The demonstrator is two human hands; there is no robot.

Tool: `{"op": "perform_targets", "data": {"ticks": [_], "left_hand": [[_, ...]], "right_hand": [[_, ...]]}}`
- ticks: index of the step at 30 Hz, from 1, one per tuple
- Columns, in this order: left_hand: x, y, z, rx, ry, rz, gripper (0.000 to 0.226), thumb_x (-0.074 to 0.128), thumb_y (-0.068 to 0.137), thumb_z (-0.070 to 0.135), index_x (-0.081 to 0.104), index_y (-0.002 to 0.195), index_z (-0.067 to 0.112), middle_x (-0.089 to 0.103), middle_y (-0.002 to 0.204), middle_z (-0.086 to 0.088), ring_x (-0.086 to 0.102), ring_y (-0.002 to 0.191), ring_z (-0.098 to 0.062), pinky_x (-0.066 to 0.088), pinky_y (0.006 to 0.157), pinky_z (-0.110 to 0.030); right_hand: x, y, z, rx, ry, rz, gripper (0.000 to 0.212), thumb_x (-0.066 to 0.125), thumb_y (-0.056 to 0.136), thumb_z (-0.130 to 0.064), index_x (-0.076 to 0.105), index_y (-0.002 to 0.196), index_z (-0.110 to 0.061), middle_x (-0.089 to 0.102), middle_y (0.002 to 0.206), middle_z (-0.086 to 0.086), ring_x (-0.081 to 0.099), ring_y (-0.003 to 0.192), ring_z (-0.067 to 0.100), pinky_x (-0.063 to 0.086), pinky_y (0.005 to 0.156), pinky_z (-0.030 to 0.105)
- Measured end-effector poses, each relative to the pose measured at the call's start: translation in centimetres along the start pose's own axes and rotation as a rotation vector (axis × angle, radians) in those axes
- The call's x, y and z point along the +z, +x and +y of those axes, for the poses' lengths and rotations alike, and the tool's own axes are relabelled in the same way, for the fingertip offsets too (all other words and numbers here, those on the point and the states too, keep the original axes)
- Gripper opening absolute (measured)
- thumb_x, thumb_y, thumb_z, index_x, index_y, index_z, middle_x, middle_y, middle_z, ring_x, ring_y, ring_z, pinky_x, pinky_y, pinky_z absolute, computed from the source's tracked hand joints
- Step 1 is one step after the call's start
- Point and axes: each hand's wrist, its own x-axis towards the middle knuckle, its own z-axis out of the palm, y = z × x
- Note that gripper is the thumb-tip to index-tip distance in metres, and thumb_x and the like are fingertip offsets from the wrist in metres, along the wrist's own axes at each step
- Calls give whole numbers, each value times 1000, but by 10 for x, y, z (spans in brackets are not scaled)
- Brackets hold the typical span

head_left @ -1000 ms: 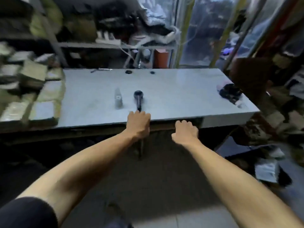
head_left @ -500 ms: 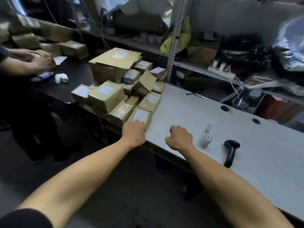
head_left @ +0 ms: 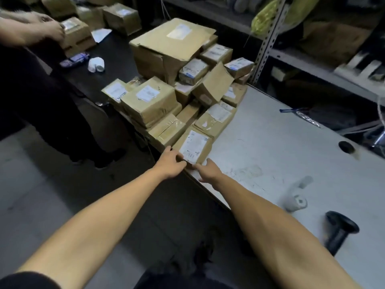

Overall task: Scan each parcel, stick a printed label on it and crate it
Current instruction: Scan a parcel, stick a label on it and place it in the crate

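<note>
A small brown parcel [head_left: 194, 146] with a white label lies at the near corner of a pile of cardboard parcels [head_left: 158, 101] on the left end of the grey table [head_left: 270, 147]. My left hand [head_left: 170, 163] grips the parcel's near left corner. My right hand [head_left: 208, 171] reaches to its near edge with straight fingers and touches it. A black handheld scanner [head_left: 339, 232] lies on the table to the right, beside a white label roll [head_left: 295, 200].
Another person [head_left: 41, 84] stands at the left, hands on a box [head_left: 77, 34] on a black table [head_left: 112, 55]. A large box [head_left: 173, 44] tops the pile. Metal shelving [head_left: 268, 40] lines the back. The grey floor [head_left: 41, 184] lies below.
The view has swung left from the scanner to the parcel pile. Both hands have moved from the table edge onto the nearest small parcel.
</note>
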Motion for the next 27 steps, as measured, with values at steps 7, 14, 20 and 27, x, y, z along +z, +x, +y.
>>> {"op": "perform_targets", "data": {"ticks": [7,14,20,27], "left_hand": [[19,16,10,-97,-38,176,16,65,90,35,58,87,20,62,91,4,61,85,-21,48,73,-36],[42,29,59,247,32,-5,34,75,83,42,56,71,17,57,60,8,56,58,-9,45,60,-29],[49,61,136,428,80,-294,79,81,72,62,51,138,32,54,131,12,53,118,-10,48,98,-33],[115,73,205,307,-154,-621,46,81,84,31,59,120,13,65,105,-8,66,89,-21,56,64,-28]], "right_hand": [[-47,36,13,168,176,20,60,63,97,-42,36,146,-19,50,142,8,57,124,31,57,93,50],[-157,39,19,9,44,-79,42,81,85,-31,67,123,-21,65,106,2,65,92,16,61,86,48],[-244,22,25,-115,-48,-114,42,79,87,-23,67,127,-20,67,121,6,65,109,23,61,87,36],[-291,-26,83,-159,73,666,27,76,87,-43,68,98,-19,70,93,-5,65,88,11,51,75,24]]}}
